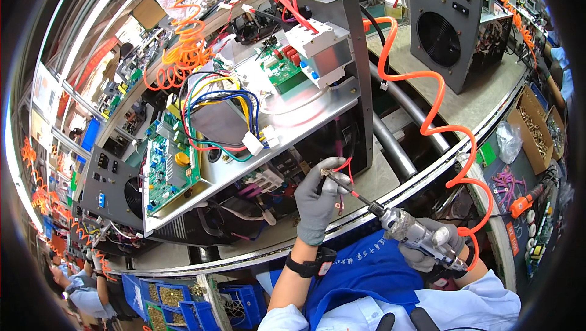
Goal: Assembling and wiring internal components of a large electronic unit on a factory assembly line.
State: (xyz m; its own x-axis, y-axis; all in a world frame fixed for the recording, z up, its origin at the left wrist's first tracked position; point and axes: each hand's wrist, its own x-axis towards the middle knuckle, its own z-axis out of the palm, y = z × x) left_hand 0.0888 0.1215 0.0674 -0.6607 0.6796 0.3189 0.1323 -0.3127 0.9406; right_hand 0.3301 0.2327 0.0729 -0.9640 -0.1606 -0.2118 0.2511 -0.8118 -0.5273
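My left hand [316, 196], in a grey glove, has its fingers pinched together beside the open metal chassis [317, 114]. A red wire [350, 169] runs out between those fingers. The long bit [357, 195] of a power screwdriver [406, 228] reaches into the same fingertips; what its tip touches is hidden. My right hand [434, 244], also gloved, is wrapped round the screwdriver's silver body. On the chassis sit a large green circuit board [174, 163], a smaller board [278, 68], a white breaker block [317, 47] and a bundle of coloured wires [226, 96] with white plugs.
An orange coiled hose [436, 96] loops down on the right towards the screwdriver. Beyond the rollers [394, 145] stands another grey unit with a round fan [438, 38]. A cardboard box of screws [532, 129] lies at right, blue bins [152, 297] at lower left. Another person [88, 294] is at far left.
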